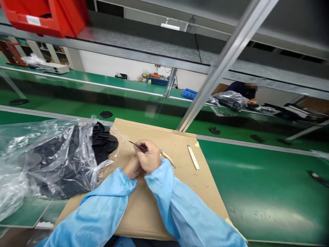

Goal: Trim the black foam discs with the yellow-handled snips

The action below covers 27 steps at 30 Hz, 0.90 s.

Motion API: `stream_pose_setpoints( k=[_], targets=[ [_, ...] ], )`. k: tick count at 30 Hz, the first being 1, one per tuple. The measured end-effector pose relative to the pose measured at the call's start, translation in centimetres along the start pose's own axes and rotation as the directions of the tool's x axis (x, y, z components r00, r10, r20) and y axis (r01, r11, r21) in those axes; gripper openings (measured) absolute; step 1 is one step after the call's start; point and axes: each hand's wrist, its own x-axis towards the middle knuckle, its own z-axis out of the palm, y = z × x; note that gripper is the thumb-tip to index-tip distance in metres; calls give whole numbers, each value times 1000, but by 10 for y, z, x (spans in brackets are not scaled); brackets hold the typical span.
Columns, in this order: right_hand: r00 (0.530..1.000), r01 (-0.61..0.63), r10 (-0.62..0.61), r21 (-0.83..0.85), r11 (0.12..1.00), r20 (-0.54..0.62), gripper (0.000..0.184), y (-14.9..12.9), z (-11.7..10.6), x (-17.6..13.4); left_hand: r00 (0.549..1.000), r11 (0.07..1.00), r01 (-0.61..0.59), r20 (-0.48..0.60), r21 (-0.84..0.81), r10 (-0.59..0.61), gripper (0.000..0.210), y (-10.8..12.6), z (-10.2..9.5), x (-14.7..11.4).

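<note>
My right hand (pixel 149 157) is closed, with its fingers pressed on a thin, dark flat piece (pixel 138 146) seen nearly edge-on. Below and against it is my left hand (pixel 132 168), its fingers mostly hidden behind the right one. Both are above a cardboard sheet (pixel 144 209). Just right of my right hand lies a small tool with yellowish handles (pixel 168 158), partly covered by the hand. Farther right rests a white utility knife (pixel 193 157). To the left, a clear plastic bag (pixel 64 161) spills black discs (pixel 104 142) onto the cardboard.
Behind the cardboard, a green conveyor (pixel 144 120) carries scattered black pieces (pixel 106 114). A slanted metal post (pixel 205 92) rises at the cardboard's far edge. Overhead runs a shelf (pixel 154 37) with a red bin (pixel 48 17). A co-worker (pixel 241 90) bends over bags at the far right.
</note>
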Motion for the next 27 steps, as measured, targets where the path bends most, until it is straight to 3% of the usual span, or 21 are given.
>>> stream_pose_setpoints(
  k=[2, 4, 7, 10, 14, 20, 27],
  targets=[
    [993, -58, 77, 199, 978, -87, 14, 17, -34, -14, 999, 998, 32, -25, 50, -30, 30, -5, 1, -5],
    [956, -169, 239, 348, 922, -168, 31, 39, -61, -25, 997, 992, 48, -72, 112, -40, 37, -6, 4, -9],
    [904, -307, 400, 420, 854, -152, 46, 70, -83, -37, 994, 984, 34, -113, 177, -14, 48, -5, 9, -13],
    [926, -357, 377, 376, 855, 21, 48, 84, -85, -45, 991, 977, 27, -131, 214, 1, 56, -6, 12, -14],
    [950, -287, 225, 319, 903, 219, 41, 84, -80, -48, 995, 971, -10, -99, 240, 35, 59, -8, 11, -14],
    [972, -207, 185, 159, 965, 142, 32, 83, -77, -51, 997, 946, -37, -49, 323, 56, 45, -9, 14, -18],
    [970, -234, 226, 96, 968, 91, 31, 74, -73, -53, 997, 961, -68, 48, 267, 57, 41, -9, 16, -24]
  ],
)
